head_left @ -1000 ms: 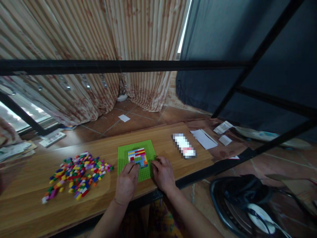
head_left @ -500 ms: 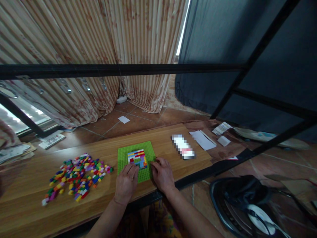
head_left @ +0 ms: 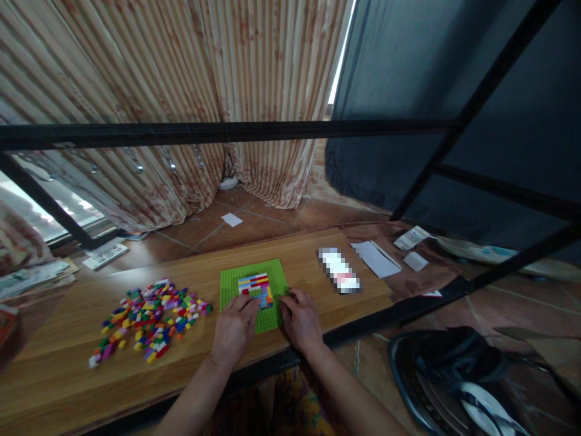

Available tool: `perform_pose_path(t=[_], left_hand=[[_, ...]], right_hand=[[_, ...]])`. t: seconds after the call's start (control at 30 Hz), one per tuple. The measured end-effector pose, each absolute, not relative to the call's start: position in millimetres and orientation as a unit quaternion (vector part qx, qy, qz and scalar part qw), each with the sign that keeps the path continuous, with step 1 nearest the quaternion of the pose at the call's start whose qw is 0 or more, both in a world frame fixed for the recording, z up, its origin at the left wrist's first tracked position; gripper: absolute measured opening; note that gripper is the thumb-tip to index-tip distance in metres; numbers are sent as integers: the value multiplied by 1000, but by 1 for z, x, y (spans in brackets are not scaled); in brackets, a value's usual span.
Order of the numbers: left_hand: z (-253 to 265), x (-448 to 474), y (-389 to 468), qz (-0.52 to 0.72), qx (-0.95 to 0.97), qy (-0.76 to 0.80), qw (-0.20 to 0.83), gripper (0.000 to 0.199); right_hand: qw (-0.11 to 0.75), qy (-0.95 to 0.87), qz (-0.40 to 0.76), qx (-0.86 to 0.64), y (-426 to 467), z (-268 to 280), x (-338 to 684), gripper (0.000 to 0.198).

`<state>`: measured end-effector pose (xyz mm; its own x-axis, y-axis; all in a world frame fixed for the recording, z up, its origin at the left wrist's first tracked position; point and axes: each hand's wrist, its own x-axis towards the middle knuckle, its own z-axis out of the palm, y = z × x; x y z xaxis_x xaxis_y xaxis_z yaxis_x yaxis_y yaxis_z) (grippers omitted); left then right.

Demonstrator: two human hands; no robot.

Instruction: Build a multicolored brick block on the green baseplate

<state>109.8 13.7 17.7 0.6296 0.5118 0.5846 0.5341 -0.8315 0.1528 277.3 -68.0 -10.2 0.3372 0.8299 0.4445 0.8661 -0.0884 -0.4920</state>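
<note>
Overlapping bricks (head_left: 256,280), left hand (head_left: 236,323), half-curled; near right edge of green board (head_left: 229,280), right hand (head_left: 300,318) likewise; holds indiscernible. Booklet (head_left: 105,255) print illegible. Tabletop (head_left: 303,257) between board, phone (head_left: 339,270).

Striped curtains (head_left: 181,72), dark blue drape (head_left: 385,79), brown tiled floor (head_left: 258,221)

The single camera, worn on the head, looks from above the near side of the wooden table (head_left: 190,357), facing forward and down. The left hand (head_left: 233,327) and right hand (head_left: 300,321) show close by, low in a wide view that reaches past the green studded baseplate (head_left: 267,321) to the pleated curtains (head_left: 267,72).
</note>
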Motion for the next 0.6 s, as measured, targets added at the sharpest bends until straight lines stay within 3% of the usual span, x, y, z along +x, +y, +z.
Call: perform_pose_path(t=[0.6], left_hand=[[8,114,-1,-346,-877,-329,59,20]], right_hand=[[339,-574,-12,-746,-68,-11,277,22]])
